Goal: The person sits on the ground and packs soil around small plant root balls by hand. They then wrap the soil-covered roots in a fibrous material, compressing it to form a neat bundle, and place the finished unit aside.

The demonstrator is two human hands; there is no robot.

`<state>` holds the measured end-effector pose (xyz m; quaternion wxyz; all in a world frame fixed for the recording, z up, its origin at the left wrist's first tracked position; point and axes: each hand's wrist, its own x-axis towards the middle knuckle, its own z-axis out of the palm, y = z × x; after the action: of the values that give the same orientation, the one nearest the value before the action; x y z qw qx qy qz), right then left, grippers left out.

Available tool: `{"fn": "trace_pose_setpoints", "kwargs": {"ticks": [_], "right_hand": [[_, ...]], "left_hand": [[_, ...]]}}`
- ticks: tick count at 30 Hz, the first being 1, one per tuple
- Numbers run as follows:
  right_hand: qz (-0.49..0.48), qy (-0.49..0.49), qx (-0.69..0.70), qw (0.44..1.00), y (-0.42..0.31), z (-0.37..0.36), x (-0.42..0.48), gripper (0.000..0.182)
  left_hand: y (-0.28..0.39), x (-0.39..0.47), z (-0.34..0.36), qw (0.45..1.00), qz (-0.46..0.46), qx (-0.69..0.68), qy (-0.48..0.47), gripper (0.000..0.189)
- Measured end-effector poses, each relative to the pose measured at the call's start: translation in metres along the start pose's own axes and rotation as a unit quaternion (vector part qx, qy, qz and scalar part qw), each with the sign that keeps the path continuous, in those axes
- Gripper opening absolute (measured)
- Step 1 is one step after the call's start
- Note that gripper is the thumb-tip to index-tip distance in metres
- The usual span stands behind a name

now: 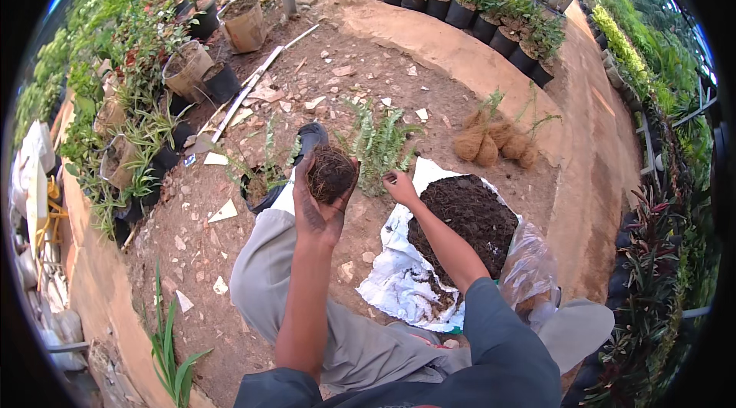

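My left hand [319, 215] cups a round ball of dark soil and roots [332, 174] above my bent knee. To its right, my right hand [401, 187] is raised with its fingers bent towards the thumb; whether something small is between them I cannot tell. Green fern fronds [374, 146] show just beyond both hands. Under my right forearm a heap of dark soil [466, 218] lies on a white plastic sack [382, 270]. A black plant bag [265, 192] with a small fern stands left of my left hand. Several fibre-wrapped plant balls [489, 137] sit beyond the soil.
A clear plastic bag [529, 264] lies at the sack's right edge. White strips [253, 83] and broken tile pieces [224, 211] lie on the ground. Potted plants [187, 68] stand at the left, and a row of black plant bags [460, 14] curves along the far side.
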<state>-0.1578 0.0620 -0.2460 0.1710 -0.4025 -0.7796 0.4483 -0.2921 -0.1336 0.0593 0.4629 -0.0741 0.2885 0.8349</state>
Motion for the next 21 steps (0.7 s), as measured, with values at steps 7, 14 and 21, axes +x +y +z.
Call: {"fn": "trace_pose_setpoints", "kwargs": {"ticks": [7,14,21], "right_hand": [[0.022,-0.075,-0.300,0.951,-0.016,0.076,0.008,0.037],[0.025,-0.025,-0.310,0.950,0.018,0.092,-0.006,0.029],[0.037,-0.085,0.017,0.996,0.034,0.054,-0.002,0.034]], "left_hand": [[0.022,0.008,-0.018,0.996,0.043,-0.008,0.077,0.040],[0.019,0.010,-0.021,0.997,0.008,0.002,0.075,0.037],[0.010,0.006,-0.016,0.997,0.017,0.007,0.073,0.047]]}}
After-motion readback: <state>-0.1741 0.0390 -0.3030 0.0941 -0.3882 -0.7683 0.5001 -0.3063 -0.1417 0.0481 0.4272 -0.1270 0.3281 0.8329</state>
